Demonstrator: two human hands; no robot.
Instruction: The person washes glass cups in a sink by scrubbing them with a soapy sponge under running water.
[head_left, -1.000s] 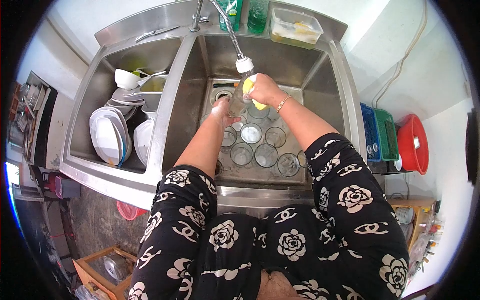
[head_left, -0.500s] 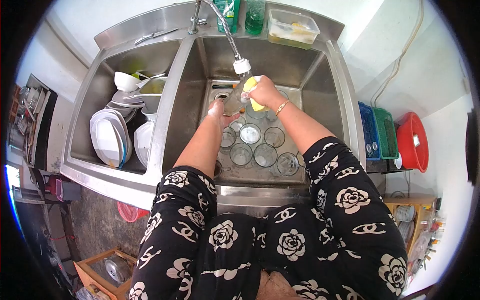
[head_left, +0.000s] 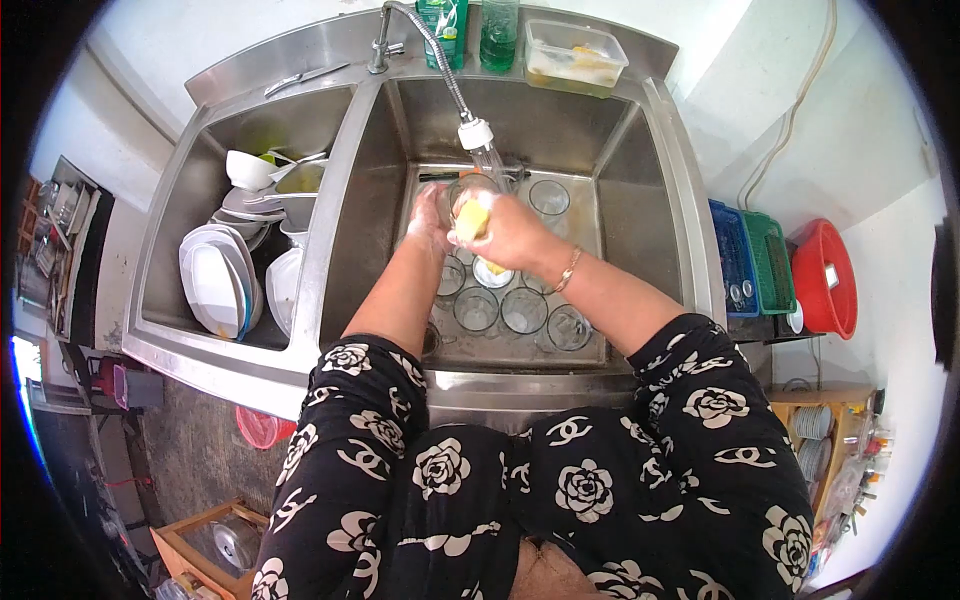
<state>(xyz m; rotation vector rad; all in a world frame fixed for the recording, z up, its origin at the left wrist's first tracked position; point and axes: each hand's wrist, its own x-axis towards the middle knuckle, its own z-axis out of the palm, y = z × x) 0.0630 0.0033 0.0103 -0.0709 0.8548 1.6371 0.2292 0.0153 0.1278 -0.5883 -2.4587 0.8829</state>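
Glass (head_left: 470, 184) up over the sink (head_left: 372, 250), just below the spray head (head_left: 475, 133), clamped in the left hand (head_left: 429, 216), fingers curled round! Yellow sponge (head_left: 471, 219) squeezed in the right hand (head_left: 512, 232), close by. Probably light, stiff, slippery, breakable: best gripped mid-side, clear of the rim.

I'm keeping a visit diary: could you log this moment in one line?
left hand: holding glass | right hand: holding yellow sponge | other glasses: on sink floor | stacked dishes: left basin
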